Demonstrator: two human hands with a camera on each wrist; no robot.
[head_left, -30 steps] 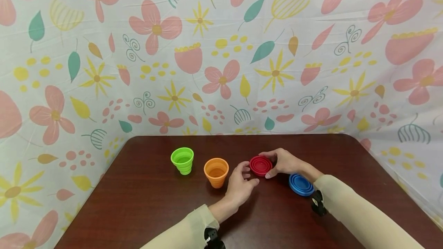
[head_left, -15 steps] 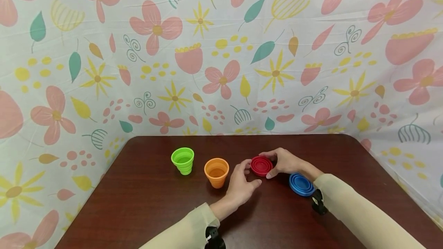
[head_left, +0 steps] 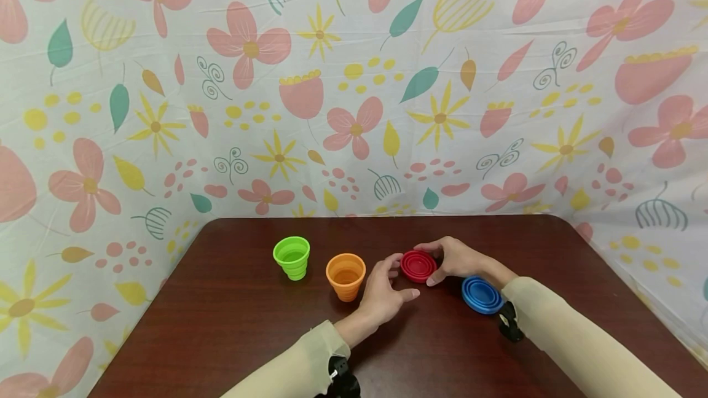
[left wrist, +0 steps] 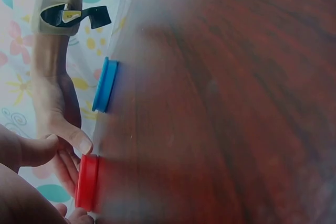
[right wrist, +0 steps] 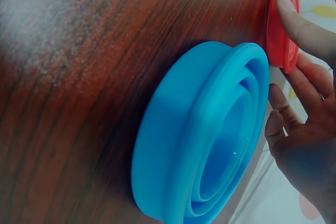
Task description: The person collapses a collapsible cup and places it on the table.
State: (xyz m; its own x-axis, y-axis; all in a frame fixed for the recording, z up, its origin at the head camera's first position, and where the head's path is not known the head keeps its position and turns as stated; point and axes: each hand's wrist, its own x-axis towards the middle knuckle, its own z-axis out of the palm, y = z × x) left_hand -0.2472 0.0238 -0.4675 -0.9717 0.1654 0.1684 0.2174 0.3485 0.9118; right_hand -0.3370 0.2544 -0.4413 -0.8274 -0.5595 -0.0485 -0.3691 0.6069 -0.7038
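A red collapsible cup, folded flat, lies on the table between both hands. My right hand holds it from the right, thumb on the near side and fingers on the far side; the thumb shows against its rim in the right wrist view. From the left, my left hand reaches its fingertips to the cup's left rim, with the thumb stretched out apart from it. Whether those fingertips press the rim, I cannot tell. A folded blue collapsible cup lies beneath the right wrist, large in the right wrist view.
An orange collapsible cup stands expanded just left of the left hand. Farther left and back stands a green expanded cup. The dark brown table ends at a flower-printed cloth.
The red cup has shifted very slightly to the right. My left hand's thumb has straightened a little outward; the right hand has hardly moved.
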